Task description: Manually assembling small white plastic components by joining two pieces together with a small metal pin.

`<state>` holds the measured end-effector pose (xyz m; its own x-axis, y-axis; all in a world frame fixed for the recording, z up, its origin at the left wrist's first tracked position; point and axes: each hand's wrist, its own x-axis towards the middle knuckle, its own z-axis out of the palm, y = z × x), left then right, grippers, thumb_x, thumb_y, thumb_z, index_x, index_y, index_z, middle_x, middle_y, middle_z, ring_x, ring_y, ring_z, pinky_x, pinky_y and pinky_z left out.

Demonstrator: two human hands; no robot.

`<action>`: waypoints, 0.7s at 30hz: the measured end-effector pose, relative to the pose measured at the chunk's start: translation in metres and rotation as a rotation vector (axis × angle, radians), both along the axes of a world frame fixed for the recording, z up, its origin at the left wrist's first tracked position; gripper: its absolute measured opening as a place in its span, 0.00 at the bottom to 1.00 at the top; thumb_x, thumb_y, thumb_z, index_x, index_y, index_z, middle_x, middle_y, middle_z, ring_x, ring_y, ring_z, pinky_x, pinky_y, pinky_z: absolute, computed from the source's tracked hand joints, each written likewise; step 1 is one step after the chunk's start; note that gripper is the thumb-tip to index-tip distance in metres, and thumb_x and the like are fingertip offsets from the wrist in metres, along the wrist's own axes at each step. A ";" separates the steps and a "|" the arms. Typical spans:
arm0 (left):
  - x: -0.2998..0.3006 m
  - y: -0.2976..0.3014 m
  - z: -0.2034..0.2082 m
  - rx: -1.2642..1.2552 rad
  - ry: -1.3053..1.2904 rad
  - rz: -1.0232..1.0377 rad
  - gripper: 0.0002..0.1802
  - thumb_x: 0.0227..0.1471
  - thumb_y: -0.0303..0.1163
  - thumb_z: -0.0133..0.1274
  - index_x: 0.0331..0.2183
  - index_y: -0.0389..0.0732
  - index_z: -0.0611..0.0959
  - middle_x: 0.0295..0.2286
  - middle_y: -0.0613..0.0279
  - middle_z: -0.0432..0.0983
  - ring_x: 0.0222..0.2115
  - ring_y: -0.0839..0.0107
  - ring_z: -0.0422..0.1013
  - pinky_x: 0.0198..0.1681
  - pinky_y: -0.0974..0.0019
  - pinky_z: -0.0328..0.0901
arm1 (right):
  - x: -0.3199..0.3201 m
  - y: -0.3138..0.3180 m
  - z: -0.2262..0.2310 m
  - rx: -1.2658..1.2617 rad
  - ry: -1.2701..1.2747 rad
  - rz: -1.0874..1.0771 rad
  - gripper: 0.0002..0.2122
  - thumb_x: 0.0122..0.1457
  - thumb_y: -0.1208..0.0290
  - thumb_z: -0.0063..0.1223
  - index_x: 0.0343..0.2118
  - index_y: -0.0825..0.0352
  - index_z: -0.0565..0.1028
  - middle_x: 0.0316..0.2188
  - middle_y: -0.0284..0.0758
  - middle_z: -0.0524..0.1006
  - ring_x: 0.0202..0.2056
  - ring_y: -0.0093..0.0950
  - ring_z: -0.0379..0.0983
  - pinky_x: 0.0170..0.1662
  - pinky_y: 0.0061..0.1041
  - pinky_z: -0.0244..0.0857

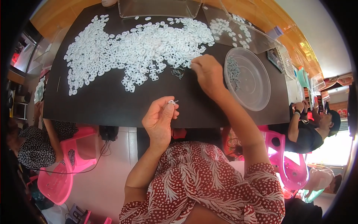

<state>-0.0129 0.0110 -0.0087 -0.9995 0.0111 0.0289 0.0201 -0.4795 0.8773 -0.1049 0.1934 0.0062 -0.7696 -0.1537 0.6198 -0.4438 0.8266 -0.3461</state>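
Above the near part of the dark table, my left hand [158, 119] pinches a small white plastic piece [171, 102] between thumb and fingers. A grey screw [176, 101] sticks out of that piece to the right. My right hand [209, 74] is at the right edge of a big spread of white oval two-holed plastic pieces [149, 43]. Its fingers are closed together, and what they hold, if anything, is hidden. Just left of it lies a little heap of grey screws [178, 72]. Several white cross-shaped pieces [135, 79] lie at the spread's near edge.
A clear round tub [257, 84] with grey screws [234, 72] stands right of my right forearm. Behind are a clear plastic bin [160, 9] and a clear tray [257, 37] with white pieces. People sit at both sides, near pink chairs [56, 183].
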 end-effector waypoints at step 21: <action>0.000 -0.001 -0.003 0.000 0.026 0.016 0.10 0.53 0.24 0.51 0.38 0.31 0.76 0.27 0.59 0.74 0.24 0.79 0.68 0.27 0.77 0.65 | 0.011 0.011 -0.004 0.235 0.035 -0.058 0.05 0.42 0.78 0.57 0.22 0.65 0.71 0.23 0.38 0.68 0.28 0.36 0.66 0.29 0.33 0.60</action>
